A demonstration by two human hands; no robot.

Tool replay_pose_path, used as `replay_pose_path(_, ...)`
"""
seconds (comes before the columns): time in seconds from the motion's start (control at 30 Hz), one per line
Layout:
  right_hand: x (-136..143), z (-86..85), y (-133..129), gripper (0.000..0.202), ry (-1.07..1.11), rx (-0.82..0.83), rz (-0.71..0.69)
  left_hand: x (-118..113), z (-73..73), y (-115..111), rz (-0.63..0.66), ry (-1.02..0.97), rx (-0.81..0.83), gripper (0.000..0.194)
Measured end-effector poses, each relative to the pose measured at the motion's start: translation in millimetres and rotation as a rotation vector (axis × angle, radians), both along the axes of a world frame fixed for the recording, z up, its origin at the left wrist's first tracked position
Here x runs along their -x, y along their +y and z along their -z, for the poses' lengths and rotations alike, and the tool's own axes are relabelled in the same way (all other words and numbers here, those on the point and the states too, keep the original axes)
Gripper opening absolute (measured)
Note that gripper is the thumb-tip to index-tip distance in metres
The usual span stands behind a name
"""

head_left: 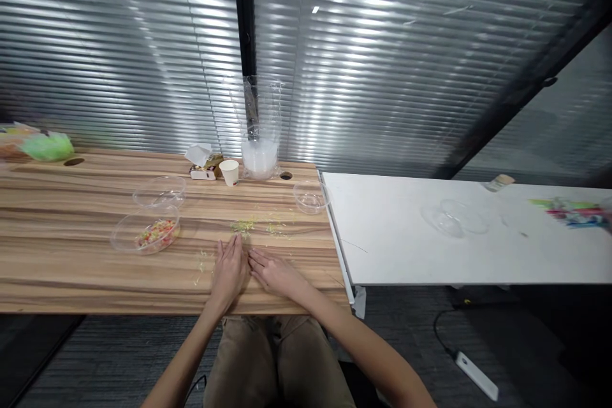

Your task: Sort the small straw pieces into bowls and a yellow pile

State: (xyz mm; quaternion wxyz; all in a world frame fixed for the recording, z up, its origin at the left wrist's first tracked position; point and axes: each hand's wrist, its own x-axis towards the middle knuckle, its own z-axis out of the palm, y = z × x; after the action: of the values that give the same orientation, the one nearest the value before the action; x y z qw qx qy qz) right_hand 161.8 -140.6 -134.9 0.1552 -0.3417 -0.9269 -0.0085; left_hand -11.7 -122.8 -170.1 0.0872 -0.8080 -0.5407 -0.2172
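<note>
My left hand (230, 269) lies on the wooden table with its fingers stretched forward, the tips close to a small heap of yellow-green bits (243, 225). Beside it my right hand (273, 273) rests on its edge, fingers extended toward the left hand; the tips of the two hands nearly meet. More yellow-green bits (276, 228) are scattered to the right of the heap, and a few loose ones (201, 264) lie left of my left hand. The bits are too small to name. What lies under the palms is hidden.
To the left stands a clear bowl (119, 239) with small red, orange and yellow-green pieces, behind it another clear bowl (160, 191). A third clear bowl (310, 197) sits near the white table (387, 229). A tissue pack (204, 169), paper cup (229, 173) and plastic-wrapped white stack (261, 159) stand behind.
</note>
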Motion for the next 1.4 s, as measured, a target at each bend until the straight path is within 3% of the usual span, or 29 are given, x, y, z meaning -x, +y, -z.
replay_pose_path(0.53, -19, -10.8, -15, 0.034, -0.096, 0.005, -0.014, 1, 1.3, 0, 0.027, 0.022, -0.016, 0.051)
replay_pose_path(1.4, -42, 2.5, -18, 0.030, 0.019, -0.033, -0.067, 1, -1.4, -1, 0.032, -0.021, -0.019, 0.047)
